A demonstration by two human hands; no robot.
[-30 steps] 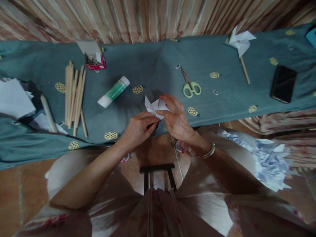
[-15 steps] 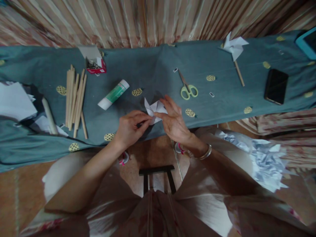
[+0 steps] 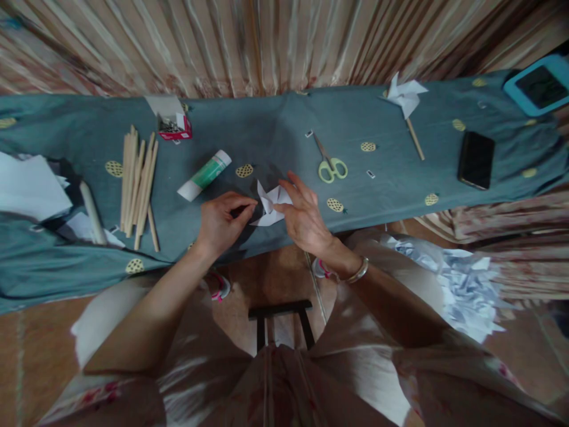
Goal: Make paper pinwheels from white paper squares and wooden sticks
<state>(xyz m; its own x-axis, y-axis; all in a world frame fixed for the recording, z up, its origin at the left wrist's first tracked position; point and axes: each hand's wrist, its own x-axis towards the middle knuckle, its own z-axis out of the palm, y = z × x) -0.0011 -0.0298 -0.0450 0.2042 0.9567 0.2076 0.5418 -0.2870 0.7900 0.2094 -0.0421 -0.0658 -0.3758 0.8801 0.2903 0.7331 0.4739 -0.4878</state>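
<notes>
A white paper pinwheel (image 3: 268, 209) with folded blades lies near the front edge of the cloth-covered table. My right hand (image 3: 306, 219) grips it from the right, thumb pressed near its centre and fingers over the far side. Just left of the blades, my left hand (image 3: 222, 222) is closed in a pinch, thumb and forefinger together; whatever is between the tips is too small to make out. A gap separates those fingertips from the paper. Beyond my hands are a green and white glue stick (image 3: 205, 175) and scissors (image 3: 331, 166) with pale green handles.
Wooden sticks (image 3: 137, 184) lie bundled on the left, below an open red box (image 3: 175, 127) of small metal pieces. Paper sheets (image 3: 31, 184) are at far left. Rightward lie a finished pinwheel on a stick (image 3: 406, 98), a black phone (image 3: 477, 160) and a blue-framed device (image 3: 540, 86).
My left hand has drawn back left from the pinwheel's centre, still pinched. My right hand stays on the paper. The camera view has shifted slightly.
</notes>
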